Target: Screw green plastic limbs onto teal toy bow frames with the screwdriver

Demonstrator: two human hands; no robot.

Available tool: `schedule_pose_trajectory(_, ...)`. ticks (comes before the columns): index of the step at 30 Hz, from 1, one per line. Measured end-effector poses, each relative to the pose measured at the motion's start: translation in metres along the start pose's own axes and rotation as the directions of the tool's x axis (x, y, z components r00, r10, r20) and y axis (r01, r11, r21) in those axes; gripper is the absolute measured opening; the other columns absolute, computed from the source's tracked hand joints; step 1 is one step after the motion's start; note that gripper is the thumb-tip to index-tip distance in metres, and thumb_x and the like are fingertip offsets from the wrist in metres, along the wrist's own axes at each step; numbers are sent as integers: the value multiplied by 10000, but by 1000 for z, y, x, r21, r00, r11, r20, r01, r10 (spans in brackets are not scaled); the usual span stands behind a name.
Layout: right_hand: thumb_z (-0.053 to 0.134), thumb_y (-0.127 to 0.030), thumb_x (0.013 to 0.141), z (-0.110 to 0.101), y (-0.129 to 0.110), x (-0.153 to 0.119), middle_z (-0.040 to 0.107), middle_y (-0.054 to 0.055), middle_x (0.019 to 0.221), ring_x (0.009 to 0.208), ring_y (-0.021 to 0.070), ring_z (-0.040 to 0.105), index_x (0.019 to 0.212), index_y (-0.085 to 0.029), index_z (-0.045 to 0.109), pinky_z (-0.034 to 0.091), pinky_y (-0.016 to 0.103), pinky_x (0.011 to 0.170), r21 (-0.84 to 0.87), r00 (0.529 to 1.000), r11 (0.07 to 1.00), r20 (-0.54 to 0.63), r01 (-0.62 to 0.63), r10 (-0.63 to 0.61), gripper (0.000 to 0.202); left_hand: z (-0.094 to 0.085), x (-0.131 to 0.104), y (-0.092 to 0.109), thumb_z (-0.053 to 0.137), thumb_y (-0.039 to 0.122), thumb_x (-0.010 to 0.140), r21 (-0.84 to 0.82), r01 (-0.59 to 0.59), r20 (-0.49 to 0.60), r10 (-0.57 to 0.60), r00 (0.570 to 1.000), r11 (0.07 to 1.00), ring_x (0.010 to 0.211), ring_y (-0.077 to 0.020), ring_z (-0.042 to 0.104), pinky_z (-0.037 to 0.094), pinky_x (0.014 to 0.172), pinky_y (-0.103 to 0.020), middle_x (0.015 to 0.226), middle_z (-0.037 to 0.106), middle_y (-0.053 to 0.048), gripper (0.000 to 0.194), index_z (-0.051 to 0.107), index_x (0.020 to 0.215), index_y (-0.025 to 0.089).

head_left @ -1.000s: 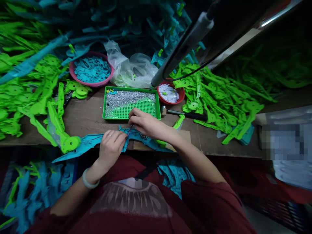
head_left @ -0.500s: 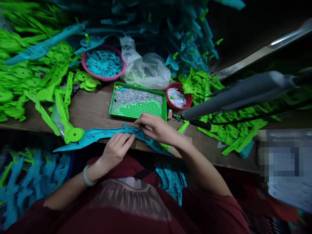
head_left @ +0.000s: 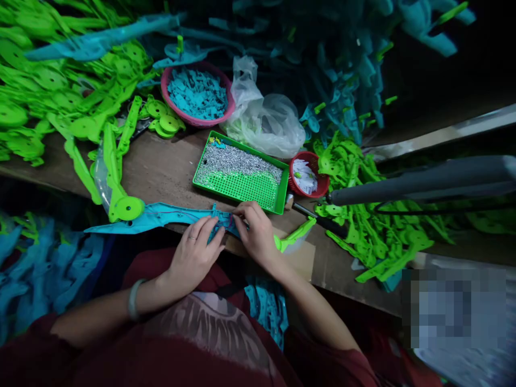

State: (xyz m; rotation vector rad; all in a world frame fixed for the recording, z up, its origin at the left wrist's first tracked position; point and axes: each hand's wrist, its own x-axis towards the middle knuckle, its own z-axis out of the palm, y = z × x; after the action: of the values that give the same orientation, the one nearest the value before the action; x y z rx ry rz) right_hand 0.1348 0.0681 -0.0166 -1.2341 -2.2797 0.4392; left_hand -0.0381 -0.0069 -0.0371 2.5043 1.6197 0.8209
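A long blue plastic toy bow shell (head_left: pixel 173 213) lies at the table's front edge, its hollow inner side facing up. A thin reddish cord shows inside it. My left hand (head_left: pixel 196 250), ringed and with a bracelet at the wrist, is closed over the shell's middle, fingertips on its inside. Close beside it, my right hand (head_left: pixel 257 232) has its fingers pinched together at the shell, next to the cord; what they hold is hidden. A green limb with a round disc (head_left: pixel 128 208) overlaps the shell's left part. Another green limb (head_left: pixel 296 236) sticks out right of my right hand.
Behind the hands stands a green tray (head_left: pixel 242 188) of small silvery screws. Around it are a pink basket (head_left: pixel 233 107) of blue pieces, a plastic bag (head_left: pixel 278 126) and a red basket (head_left: pixel 320 185). A grey tool (head_left: pixel 403 180) hangs at right. Green parts (head_left: pixel 52 80) pile up left.
My right hand has come down and left, closer to my left hand, with its fingers now at the shell's middle. The camera view has shifted and tilted a little.
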Motion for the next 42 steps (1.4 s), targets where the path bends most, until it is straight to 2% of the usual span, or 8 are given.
schedule_pose_trajectory(3,549,-136,923,9,-1,-2,638,46,870,861,177,610,859,-208,571,506,327,762,166,996,982,-18,-88,92,98,7,-7,-1,585,135,927,-31,-43,-49,42,998,999,1172,-281,583,457,991,-431,1179,680,-147,261,644,1174,76)
schedule_pose_trajectory(7,571,-144,915,11,-2,0,663,37,853,859,181,616,847,-210,600,478,370,829,186,996,978,4,-91,92,100,13,-11,-6,592,95,911,-108,-99,-105,88,991,989,1154,-255,600,451,1014,-409,1150,698,-147,247,641,1147,42)
schedule_pose_trajectory(12,563,-157,926,7,-1,2,660,38,865,858,177,604,852,-211,607,463,364,818,220,992,968,45,-121,114,102,8,-8,-7,520,79,931,-67,-118,-22,117,993,991,1129,-284,601,476,963,-450,1155,682,-135,349,608,1267,112)
schedule_pose_trajectory(17,558,-177,932,6,-3,2,653,42,894,898,189,590,853,-211,605,453,373,848,216,982,960,114,-175,154,99,1,-2,-4,448,76,937,-8,-121,67,121,990,993,1091,-293,608,497,920,-456,1132,666,-144,382,620,1270,148)
schedule_pose_trajectory(23,501,-182,959,2,-7,6,626,66,923,920,201,558,877,-200,588,466,355,822,153,975,972,157,-179,155,121,-1,3,-7,421,79,940,-17,-122,77,123,989,992,1067,-293,617,514,892,-447,1099,673,-156,349,648,1205,110)
schedule_pose_trajectory(28,442,-177,976,-4,-11,14,632,95,964,927,220,546,923,-186,596,465,378,836,28,947,991,301,-128,114,163,-1,-1,-16,442,92,953,-68,-198,74,203,976,978,1133,-305,602,526,915,-451,1167,670,-168,320,626,1213,60)
schedule_pose_trajectory(34,504,-172,962,9,-6,7,650,61,933,926,193,585,906,-207,590,475,366,836,218,973,956,163,-196,162,109,0,-5,-26,585,109,911,-124,-230,10,233,972,965,1145,-297,621,564,938,-417,1147,681,-179,271,629,1163,21)
schedule_pose_trajectory(42,484,-169,965,7,-5,8,662,89,945,889,200,577,953,-185,627,496,353,781,71,976,994,204,-88,71,144,1,1,-32,661,153,884,-174,-258,-74,248,966,950,1109,-281,653,596,943,-392,1054,700,-158,238,645,1082,24)
